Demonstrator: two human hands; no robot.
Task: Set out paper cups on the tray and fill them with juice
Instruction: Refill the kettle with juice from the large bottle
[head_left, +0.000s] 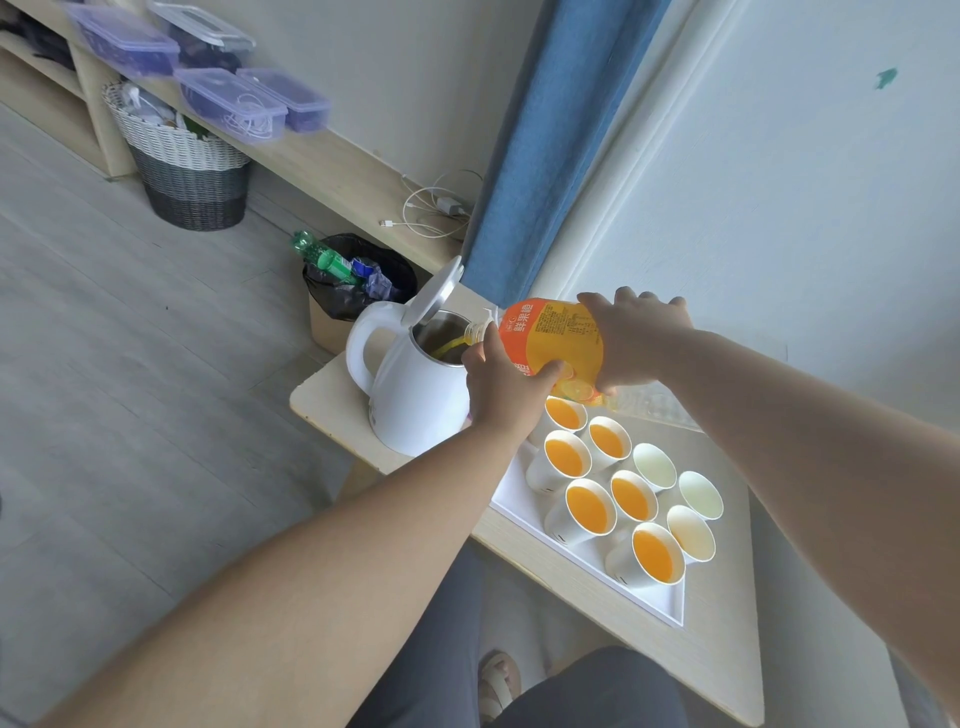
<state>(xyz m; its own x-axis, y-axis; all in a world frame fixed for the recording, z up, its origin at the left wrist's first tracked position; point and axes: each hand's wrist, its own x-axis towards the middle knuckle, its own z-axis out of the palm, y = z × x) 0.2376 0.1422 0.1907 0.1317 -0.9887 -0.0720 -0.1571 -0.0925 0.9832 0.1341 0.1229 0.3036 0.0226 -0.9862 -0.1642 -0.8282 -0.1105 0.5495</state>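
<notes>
Both your hands, left (501, 387) and right (636, 338), grip the tipped juice bottle (553, 340), pouring into the open kettle (415, 395) beside the tray (519, 496) of cups (589, 506).

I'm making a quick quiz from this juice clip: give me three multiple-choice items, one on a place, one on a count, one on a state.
1. Where is the juice from the bottle going?
A. into the open kettle
B. into a paper cup
C. onto the floor

2. How many cups on the tray hold orange juice?
A. three
B. six
C. nine

3. How is the kettle lid?
A. shut
B. flipped up
C. lying on the table

Answers:
1 A, the orange stream leaves the bottle mouth and falls inside the kettle, with the left hand and right hand both holding the bottle.
2 B, six show orange inside, three look empty.
3 B, the lid stands raised behind the opening.
</notes>
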